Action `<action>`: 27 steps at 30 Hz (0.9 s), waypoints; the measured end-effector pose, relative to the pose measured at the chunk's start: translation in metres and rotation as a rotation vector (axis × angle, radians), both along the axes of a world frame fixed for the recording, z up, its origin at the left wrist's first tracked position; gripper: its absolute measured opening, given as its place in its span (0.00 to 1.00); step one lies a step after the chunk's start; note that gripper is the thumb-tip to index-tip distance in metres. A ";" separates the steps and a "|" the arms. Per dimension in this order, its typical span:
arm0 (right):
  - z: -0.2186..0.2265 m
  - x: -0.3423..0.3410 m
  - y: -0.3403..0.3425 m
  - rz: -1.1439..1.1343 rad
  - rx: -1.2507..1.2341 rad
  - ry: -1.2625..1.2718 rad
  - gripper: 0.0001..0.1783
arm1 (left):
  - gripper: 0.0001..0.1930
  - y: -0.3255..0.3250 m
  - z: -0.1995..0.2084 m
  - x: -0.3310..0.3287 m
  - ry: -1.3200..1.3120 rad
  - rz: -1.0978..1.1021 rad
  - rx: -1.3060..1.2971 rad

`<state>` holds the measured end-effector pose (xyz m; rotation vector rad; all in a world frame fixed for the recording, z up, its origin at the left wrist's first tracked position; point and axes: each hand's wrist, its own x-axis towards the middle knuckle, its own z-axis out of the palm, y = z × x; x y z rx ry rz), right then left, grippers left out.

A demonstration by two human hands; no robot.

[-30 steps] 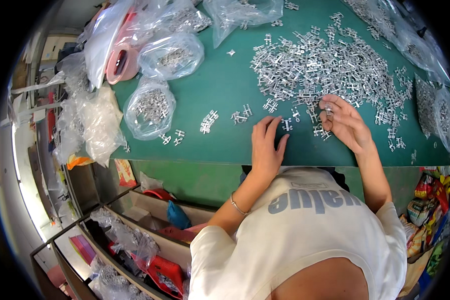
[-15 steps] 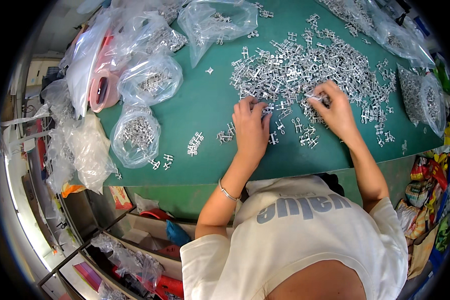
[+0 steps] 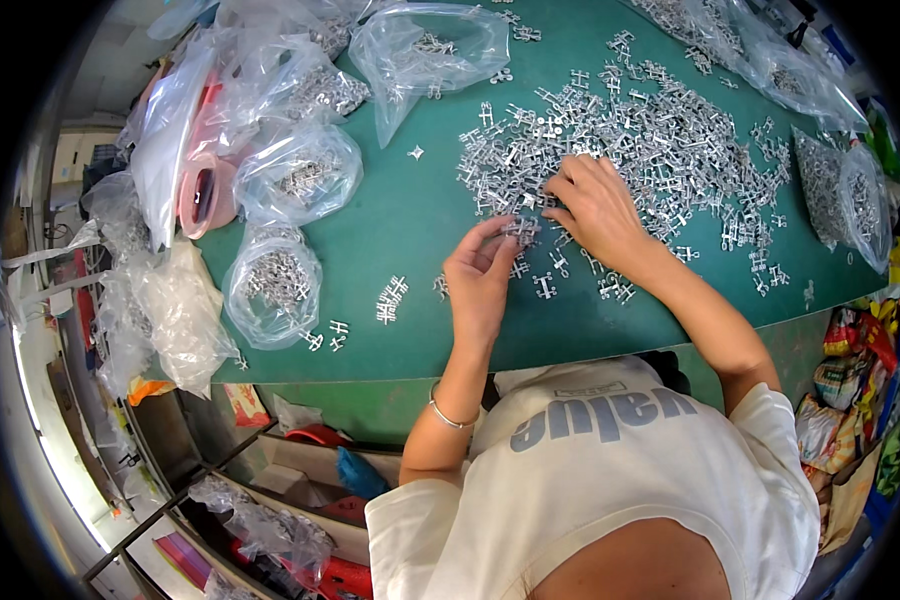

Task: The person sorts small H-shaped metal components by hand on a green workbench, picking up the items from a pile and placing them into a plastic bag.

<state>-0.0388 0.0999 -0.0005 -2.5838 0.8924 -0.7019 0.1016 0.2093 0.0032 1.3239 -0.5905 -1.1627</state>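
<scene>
Between the thumb and fingers of my left hand [image 3: 480, 275] is a small bunch of silver metal pieces [image 3: 521, 232], each roughly H-shaped. My right hand [image 3: 600, 208] is just right of and beyond it, at the near edge of a wide heap of the same metal pieces [image 3: 660, 140]. Its fingers are curled toward the thumb. Whatever lies between those fingertips blends with the heap behind. A few loose metal pieces [image 3: 544, 286] lie on the green tabletop [image 3: 370, 240] close to my hands.
A neat row of metal pieces [image 3: 391, 300] lies to the left. Along the left edge stand open clear bags of pieces [image 3: 273, 290] and a pink container [image 3: 208, 195]. More filled bags [image 3: 840, 190] rest at the right. Below the table's near edge is a divided shelf [image 3: 300, 470].
My right hand has moved left across the heap, close to my left hand. My left hand has shifted slightly left and nearer, turning so that the pieces in its fingers show.
</scene>
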 end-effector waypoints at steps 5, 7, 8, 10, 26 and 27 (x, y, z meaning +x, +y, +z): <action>0.015 -0.015 0.000 -0.026 0.131 -0.165 0.09 | 0.08 0.002 -0.002 -0.002 -0.055 0.082 -0.028; 0.017 -0.020 0.003 -0.039 0.206 -0.236 0.08 | 0.08 0.000 -0.002 -0.002 -0.392 0.099 -0.151; 0.018 -0.024 0.005 -0.048 0.275 -0.252 0.07 | 0.09 -0.002 -0.004 -0.001 -0.675 0.090 -0.246; 0.024 -0.027 0.010 -0.064 0.470 -0.326 0.06 | 0.10 -0.004 0.000 -0.002 -0.681 0.087 -0.260; 0.032 -0.021 0.039 0.094 0.218 -0.367 0.11 | 0.09 -0.004 0.003 -0.017 0.795 0.037 0.002; 0.035 -0.021 0.040 0.007 0.362 -0.432 0.11 | 0.09 -0.004 0.004 -0.018 0.801 0.055 -0.003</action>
